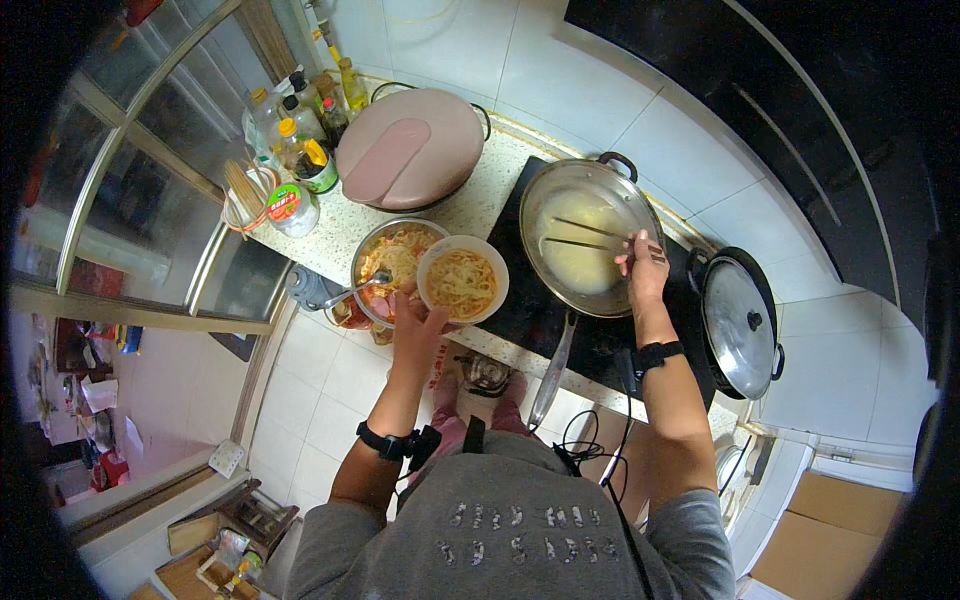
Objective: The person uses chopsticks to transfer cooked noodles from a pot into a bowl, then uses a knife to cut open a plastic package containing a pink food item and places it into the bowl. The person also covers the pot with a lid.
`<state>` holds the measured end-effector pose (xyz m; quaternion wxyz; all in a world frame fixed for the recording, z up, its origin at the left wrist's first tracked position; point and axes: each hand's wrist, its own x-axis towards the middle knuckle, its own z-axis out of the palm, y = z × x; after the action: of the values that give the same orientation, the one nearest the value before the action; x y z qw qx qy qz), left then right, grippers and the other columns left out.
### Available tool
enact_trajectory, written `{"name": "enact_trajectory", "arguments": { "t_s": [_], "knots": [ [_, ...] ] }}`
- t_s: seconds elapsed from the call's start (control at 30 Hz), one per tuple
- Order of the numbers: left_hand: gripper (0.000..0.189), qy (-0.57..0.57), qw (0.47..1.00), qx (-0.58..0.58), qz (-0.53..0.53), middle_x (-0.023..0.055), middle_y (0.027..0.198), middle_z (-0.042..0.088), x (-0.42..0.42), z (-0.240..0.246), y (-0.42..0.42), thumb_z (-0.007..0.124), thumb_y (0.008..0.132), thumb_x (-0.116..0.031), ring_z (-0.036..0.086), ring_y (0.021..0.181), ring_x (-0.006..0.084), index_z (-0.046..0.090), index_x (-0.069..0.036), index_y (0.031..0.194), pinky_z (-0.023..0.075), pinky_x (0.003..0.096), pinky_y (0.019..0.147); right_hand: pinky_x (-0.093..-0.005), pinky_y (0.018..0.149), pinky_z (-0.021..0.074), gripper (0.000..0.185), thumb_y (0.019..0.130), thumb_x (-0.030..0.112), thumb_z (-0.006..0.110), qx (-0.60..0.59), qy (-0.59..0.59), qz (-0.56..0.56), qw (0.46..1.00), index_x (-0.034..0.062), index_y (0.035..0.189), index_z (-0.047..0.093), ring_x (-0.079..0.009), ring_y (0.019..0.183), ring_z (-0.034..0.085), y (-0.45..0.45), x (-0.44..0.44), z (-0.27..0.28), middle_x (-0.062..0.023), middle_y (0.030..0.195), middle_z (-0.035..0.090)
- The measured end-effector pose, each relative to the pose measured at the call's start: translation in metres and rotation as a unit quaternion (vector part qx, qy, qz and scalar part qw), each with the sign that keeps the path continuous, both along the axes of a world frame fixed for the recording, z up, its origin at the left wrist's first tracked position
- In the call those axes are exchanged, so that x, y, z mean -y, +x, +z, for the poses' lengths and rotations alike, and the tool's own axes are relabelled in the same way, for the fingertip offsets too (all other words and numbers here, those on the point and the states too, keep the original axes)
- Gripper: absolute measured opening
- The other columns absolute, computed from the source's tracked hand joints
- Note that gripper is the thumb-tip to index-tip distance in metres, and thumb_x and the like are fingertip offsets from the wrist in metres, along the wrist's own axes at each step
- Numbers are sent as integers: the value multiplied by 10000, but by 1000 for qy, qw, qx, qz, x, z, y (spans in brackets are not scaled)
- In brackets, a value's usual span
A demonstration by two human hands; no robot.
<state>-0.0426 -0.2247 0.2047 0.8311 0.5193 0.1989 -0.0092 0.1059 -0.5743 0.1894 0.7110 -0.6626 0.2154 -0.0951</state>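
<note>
My left hand (415, 334) grips a white bowl (501, 294) by its near left side. Noodles in reddish broth (463, 283) fill much of the bowl. It overlaps a metal basin (365, 238) holding a reddish and yellow food mixture, with a metal ladle (352, 291) resting across the rim. In my right hand (645, 271) is a pair of dark chopsticks (585, 246), pointing left over a long-handled steel pan (534, 271). Cloudy pale yellow liquid (576, 274) lies in the pan, and the chopstick tips are above or in it; I cannot tell which.
The pan stands on a black cooktop (504, 259). A lidded black pot (742, 322) is at the right, a pinkish lidded electric pan (412, 150) behind the basin. Bottles (304, 124) and a jar (292, 211) crowd the counter's left end. A black cable (592, 446) hangs by my waist.
</note>
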Motion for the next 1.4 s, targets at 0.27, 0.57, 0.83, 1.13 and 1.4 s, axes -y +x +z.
{"name": "enact_trajectory", "arguments": {
  "t_s": [0.27, 0.57, 0.83, 1.13, 1.4],
  "knots": [
    [541, -11, 1000, 5, -3, 187, 1240, 597, -3, -5, -1, 560, 917, -4, 673, 1021, 245, 278, -22, 1378, 621, 354, 763, -281, 376, 370, 346, 1022, 321, 556, -31, 25, -34, 999, 6, 892, 617, -170, 512, 622, 0, -3, -5, -92, 692, 633],
    [594, 8, 1000, -5, -3, 208, 1218, 601, 3, 2, 6, 588, 886, 5, 675, 998, 244, 288, 8, 1399, 618, 336, 764, -260, 370, 362, 376, 1021, 356, 548, -58, 156, -52, 985, -11, 948, 589, -161, 500, 601, -11, 20, 11, -89, 713, 637],
    [573, -2, 997, 12, -70, 211, 1262, 577, 13, 9, 14, 594, 919, -78, 643, 1067, 279, 300, -44, 1409, 600, 398, 859, -221, 363, 377, 390, 1008, 395, 557, -11, 200, 0, 980, 17, 928, 609, -124, 425, 516, -42, 28, 86, -77, 634, 631],
    [581, -33, 996, 15, -81, 205, 1187, 605, 37, 4, 24, 572, 890, 23, 683, 966, 239, 268, 6, 1385, 626, 318, 751, -219, 429, 405, 309, 970, 271, 654, 60, -59, 153, 985, -35, 951, 688, -116, 520, 587, -84, -37, 161, -80, 767, 664],
    [575, -43, 997, 27, -54, 213, 1202, 602, 36, 0, 20, 546, 897, 23, 684, 969, 246, 265, 10, 1399, 623, 310, 748, -228, 420, 366, 197, 962, 209, 662, 87, -135, 23, 987, 12, 951, 659, -99, 506, 531, -59, 36, 140, -33, 790, 624]
  ]
}}
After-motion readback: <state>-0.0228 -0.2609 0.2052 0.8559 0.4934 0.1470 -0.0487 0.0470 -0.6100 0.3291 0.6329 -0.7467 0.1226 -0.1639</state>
